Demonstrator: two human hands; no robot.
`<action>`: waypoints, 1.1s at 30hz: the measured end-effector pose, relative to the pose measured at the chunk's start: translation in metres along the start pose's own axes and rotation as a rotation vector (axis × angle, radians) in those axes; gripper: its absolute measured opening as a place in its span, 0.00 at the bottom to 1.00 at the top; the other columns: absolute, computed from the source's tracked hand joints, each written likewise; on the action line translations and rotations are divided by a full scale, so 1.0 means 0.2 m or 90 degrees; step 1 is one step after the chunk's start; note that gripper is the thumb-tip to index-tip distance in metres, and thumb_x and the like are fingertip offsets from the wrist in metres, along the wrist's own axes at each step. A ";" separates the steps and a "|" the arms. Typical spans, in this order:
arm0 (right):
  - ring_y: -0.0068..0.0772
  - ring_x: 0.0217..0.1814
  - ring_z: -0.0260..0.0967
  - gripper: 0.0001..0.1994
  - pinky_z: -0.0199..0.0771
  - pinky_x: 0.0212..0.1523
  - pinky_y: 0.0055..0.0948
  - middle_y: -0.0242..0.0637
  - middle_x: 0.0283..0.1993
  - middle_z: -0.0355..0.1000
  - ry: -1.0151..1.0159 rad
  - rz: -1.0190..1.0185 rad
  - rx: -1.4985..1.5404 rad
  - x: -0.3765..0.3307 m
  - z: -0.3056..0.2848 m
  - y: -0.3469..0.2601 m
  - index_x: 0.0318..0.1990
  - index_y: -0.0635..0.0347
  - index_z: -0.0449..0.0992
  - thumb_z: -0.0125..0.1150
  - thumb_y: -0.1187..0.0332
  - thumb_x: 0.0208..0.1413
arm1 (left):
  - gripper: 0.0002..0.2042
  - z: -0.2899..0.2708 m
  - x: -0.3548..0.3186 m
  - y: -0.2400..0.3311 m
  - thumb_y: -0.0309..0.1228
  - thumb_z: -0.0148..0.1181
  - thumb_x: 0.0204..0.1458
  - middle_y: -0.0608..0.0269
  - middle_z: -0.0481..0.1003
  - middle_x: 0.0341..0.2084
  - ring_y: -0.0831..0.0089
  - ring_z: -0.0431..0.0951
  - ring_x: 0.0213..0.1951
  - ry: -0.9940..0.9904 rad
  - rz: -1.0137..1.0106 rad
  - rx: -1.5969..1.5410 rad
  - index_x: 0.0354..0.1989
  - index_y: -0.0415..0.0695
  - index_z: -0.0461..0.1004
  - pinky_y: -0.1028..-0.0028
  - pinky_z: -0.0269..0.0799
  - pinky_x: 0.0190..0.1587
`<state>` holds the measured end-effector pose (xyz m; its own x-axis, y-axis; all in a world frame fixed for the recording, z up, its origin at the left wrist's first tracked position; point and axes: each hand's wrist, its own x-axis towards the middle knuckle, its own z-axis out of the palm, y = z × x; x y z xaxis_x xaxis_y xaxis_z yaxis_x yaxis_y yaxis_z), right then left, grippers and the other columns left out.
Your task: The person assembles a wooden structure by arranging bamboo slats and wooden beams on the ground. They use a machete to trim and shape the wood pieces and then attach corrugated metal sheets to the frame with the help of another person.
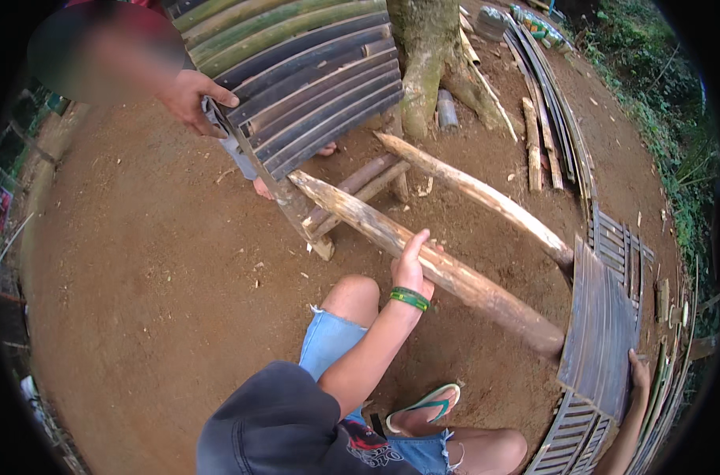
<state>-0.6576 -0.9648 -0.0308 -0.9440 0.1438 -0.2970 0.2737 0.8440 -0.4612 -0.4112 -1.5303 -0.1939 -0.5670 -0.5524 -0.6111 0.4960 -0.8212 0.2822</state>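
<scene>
The left hand [411, 265] rests on the nearer wooden pole [423, 257], fingers pressed together and laid over the top of the pole near its middle. A green wristband [409, 298] sits on that wrist. The nearer pole runs diagonally from the low wooden trestle [352, 198] at upper centre down to the lower right, where its far end meets a dark bamboo slat panel [601, 332]. A second wooden pole [479, 194] lies roughly parallel, further from the person, with its lower end also reaching the panel's upper edge.

The right hand [638, 376] is at the lower right edge of the dark bamboo slat panel, with the fingers curled around that edge; the palm side is hidden, so the exact grip cannot be told. The panel stands tilted against the pole ends. More slat panels [574, 439] lie on the ground below and behind it.

A second person's hand [194, 99] grips the lower left edge of a large curved bamboo slat panel [312, 75] at the top of the view. This panel rests above the trestle end of the poles. A bare foot of that person shows just beside the trestle.

A tree trunk [423, 55] rises behind the trestle. Long bamboo strips [550, 103] are stacked on the dirt ground [138, 277] to the right of the trunk. The person's own knees and a green sandal [427, 404] appear at the lower centre.
</scene>
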 end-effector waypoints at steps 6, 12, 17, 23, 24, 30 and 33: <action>0.39 0.47 0.76 0.33 0.73 0.51 0.35 0.49 0.46 0.77 0.017 0.001 0.089 -0.04 0.14 0.23 0.50 0.82 0.75 0.65 0.49 0.56 | 0.13 -0.08 0.06 0.00 0.32 0.66 0.51 0.59 0.74 0.30 0.65 0.78 0.34 0.005 -0.003 0.017 0.39 0.43 0.69 0.62 0.76 0.39; 0.39 0.46 0.76 0.32 0.73 0.49 0.36 0.49 0.47 0.77 -0.056 0.048 0.134 -0.10 -0.02 0.25 0.50 0.80 0.75 0.64 0.49 0.57 | 0.14 -0.03 -0.07 0.02 0.34 0.68 0.52 0.59 0.75 0.30 0.65 0.79 0.32 0.024 -0.006 0.030 0.42 0.42 0.71 0.63 0.77 0.36; 0.39 0.46 0.76 0.33 0.73 0.50 0.35 0.48 0.48 0.78 -0.012 0.041 0.052 -0.15 -0.10 0.20 0.50 0.78 0.76 0.64 0.47 0.57 | 0.22 -0.03 -0.07 0.03 0.45 0.65 0.56 0.56 0.76 0.33 0.61 0.80 0.37 -0.009 -0.005 0.081 0.49 0.41 0.69 0.60 0.78 0.41; 0.36 0.38 0.77 0.32 0.76 0.42 0.34 0.47 0.40 0.79 0.010 0.016 0.100 -0.08 -0.10 0.19 0.44 0.80 0.77 0.64 0.48 0.57 | 0.37 -0.18 -0.28 0.45 0.69 0.57 0.47 0.54 0.76 0.12 0.54 0.82 0.23 -0.472 0.220 1.320 0.29 0.38 0.82 0.62 0.80 0.35; 0.36 0.38 0.77 0.31 0.76 0.42 0.34 0.47 0.40 0.79 0.015 0.025 0.103 -0.09 -0.14 0.22 0.44 0.80 0.77 0.64 0.48 0.57 | 0.36 0.11 -0.47 0.53 0.65 0.60 0.46 0.48 0.81 0.26 0.50 0.83 0.34 -0.516 0.154 1.343 0.42 0.38 0.81 0.62 0.79 0.43; 0.34 0.39 0.76 0.32 0.75 0.44 0.32 0.47 0.40 0.79 -0.023 -0.002 0.067 -0.11 -0.08 0.20 0.45 0.80 0.77 0.62 0.47 0.58 | 0.40 0.01 -0.01 0.64 0.65 0.48 0.54 0.54 0.54 0.71 0.52 0.51 0.72 -0.428 0.876 1.348 0.71 0.53 0.57 0.44 0.40 0.71; 0.35 0.41 0.76 0.33 0.73 0.49 0.34 0.44 0.41 0.79 0.015 -0.016 0.072 -0.20 -0.05 0.19 0.48 0.76 0.77 0.60 0.44 0.59 | 0.41 -0.07 0.20 0.59 0.69 0.37 0.55 0.56 0.52 0.72 0.53 0.48 0.73 -0.447 0.841 1.248 0.72 0.58 0.56 0.45 0.33 0.72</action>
<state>-0.6114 -0.9340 -0.0288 -0.9544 0.1369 -0.2653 0.2681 0.7841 -0.5597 -0.3670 -1.6479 -0.1952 -0.8449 -0.2692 0.4622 -0.0459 0.8974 0.4388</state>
